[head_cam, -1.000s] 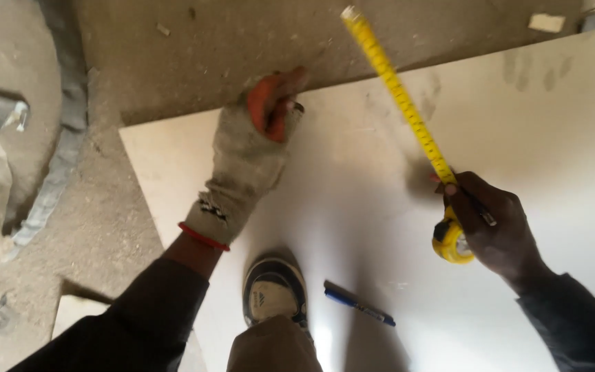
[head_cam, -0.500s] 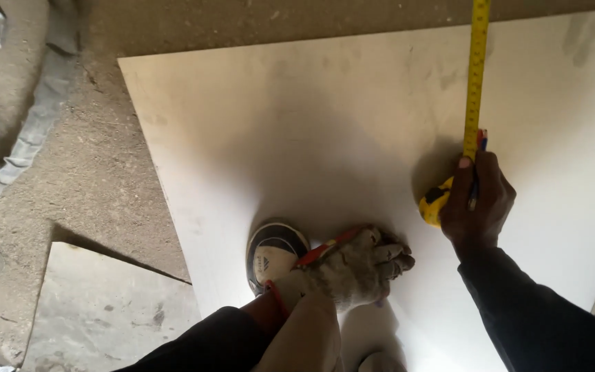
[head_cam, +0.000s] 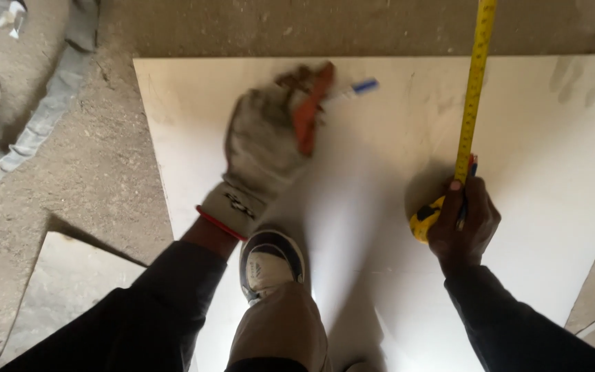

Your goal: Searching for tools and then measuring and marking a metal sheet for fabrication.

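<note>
Pen (head_cam: 356,89) in gloved left hand (head_cam: 270,141); right hand (head_cam: 463,220) grips tape measure (head_cam: 473,96).

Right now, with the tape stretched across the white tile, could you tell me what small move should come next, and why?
Probably bring the pen in the gloved left hand across to the tape's edge. The right hand pins the yellow case and blade flat on the tile, while the pen sits well left of the blade, so no mark can be made there yet.
</note>
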